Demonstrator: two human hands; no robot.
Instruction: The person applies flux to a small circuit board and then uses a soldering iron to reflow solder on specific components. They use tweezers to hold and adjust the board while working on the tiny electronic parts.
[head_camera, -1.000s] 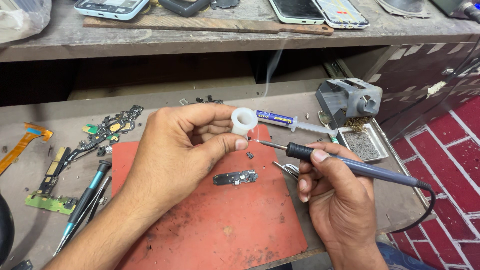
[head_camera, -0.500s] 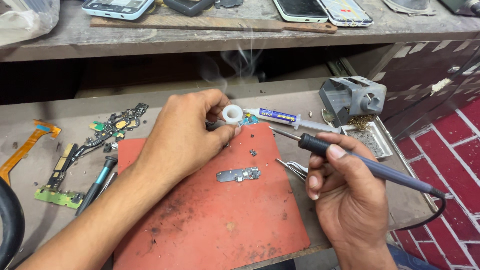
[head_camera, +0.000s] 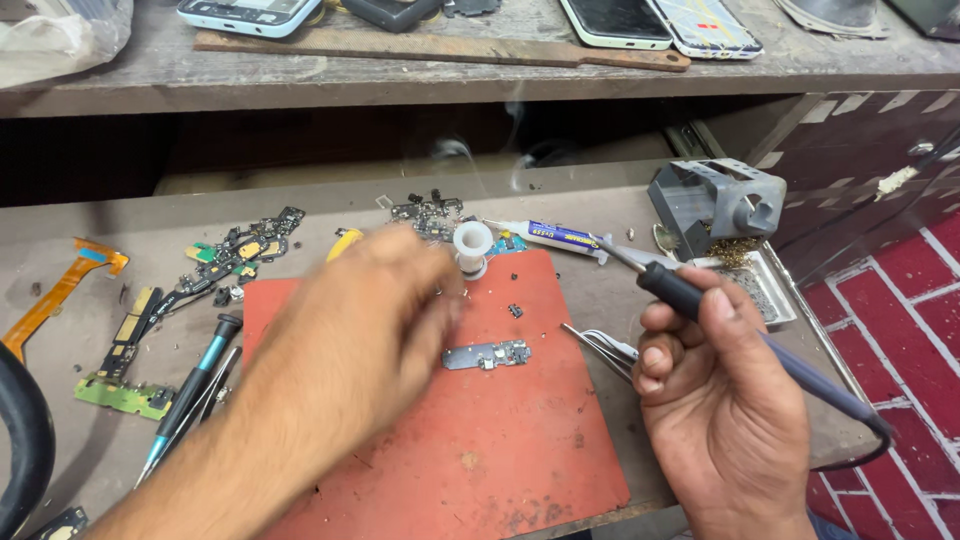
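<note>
Tray: a shallow metal tray (head_camera: 770, 285) at the desk's right edge holds brownish debris; a grey soldering-iron stand (head_camera: 715, 205) sits just behind it.
Desk: a worn grey desk (head_camera: 620, 300) carries a red work mat (head_camera: 500, 450), flex cables and circuit boards (head_camera: 215, 262) at left, a screwdriver (head_camera: 190, 395), tweezers (head_camera: 600, 345) and a glue tube (head_camera: 555, 237).
Shelf: an upper wooden shelf (head_camera: 400, 85) holds several phones.
Room: red brick-pattern floor (head_camera: 900, 330) at right.
Right hand (head_camera: 720, 400): grip pressed together around the soldering iron (head_camera: 680, 292), tip raised, pointing up-left.
Left hand (head_camera: 370, 320): blurred; grip state cannot be told; just beside the white solder spool (head_camera: 472, 245).
Small circuit board (head_camera: 487, 355): flat on the mat, between both hands, touched by neither.
</note>
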